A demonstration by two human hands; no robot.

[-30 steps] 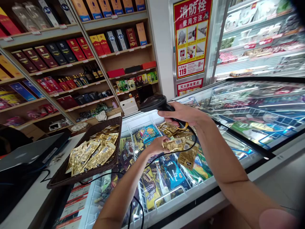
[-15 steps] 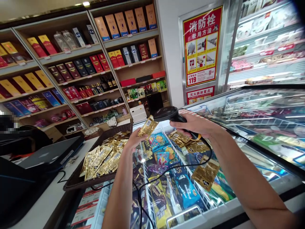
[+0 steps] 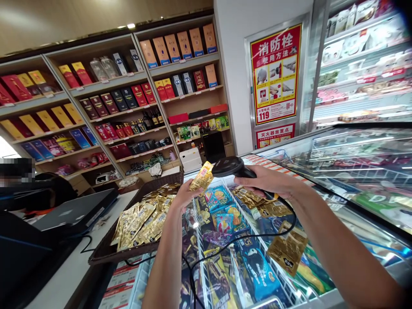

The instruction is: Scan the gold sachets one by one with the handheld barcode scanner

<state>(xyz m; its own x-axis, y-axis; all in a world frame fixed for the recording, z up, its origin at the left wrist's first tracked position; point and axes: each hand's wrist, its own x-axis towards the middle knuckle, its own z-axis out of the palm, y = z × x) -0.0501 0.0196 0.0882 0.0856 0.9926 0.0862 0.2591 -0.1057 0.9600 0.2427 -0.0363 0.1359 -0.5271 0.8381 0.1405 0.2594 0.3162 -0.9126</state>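
A gold packet [image 3: 202, 177] is pinched in my left hand [image 3: 186, 195], tilted upright above the freezer. My right hand [image 3: 265, 179] is closed round the handle of a black barcode scanner [image 3: 228, 166], whose head faces the packet from close by; a red glow shows on the packet. The scanner's black cable loops down over the freezer. A dark brown woven basket [image 3: 104, 254] full of gold packets [image 3: 141, 219] stands left of my left hand. More gold packets [image 3: 288, 248] lie on the freezer glass below my right forearm.
The glass-topped freezer [image 3: 309, 150] holds bagged frozen goods in wire baskets. On the left counter [image 3: 79, 268] rests a dark closed device [image 3: 75, 210]. A person [image 3: 16, 171] is at the far left. Shelves of boxes [image 3: 119, 101] stand behind.
The view has tilted up slightly, so everything appears lower. The packet in my left hand has turned a little and now shows a red glow. Both hands keep their holds.
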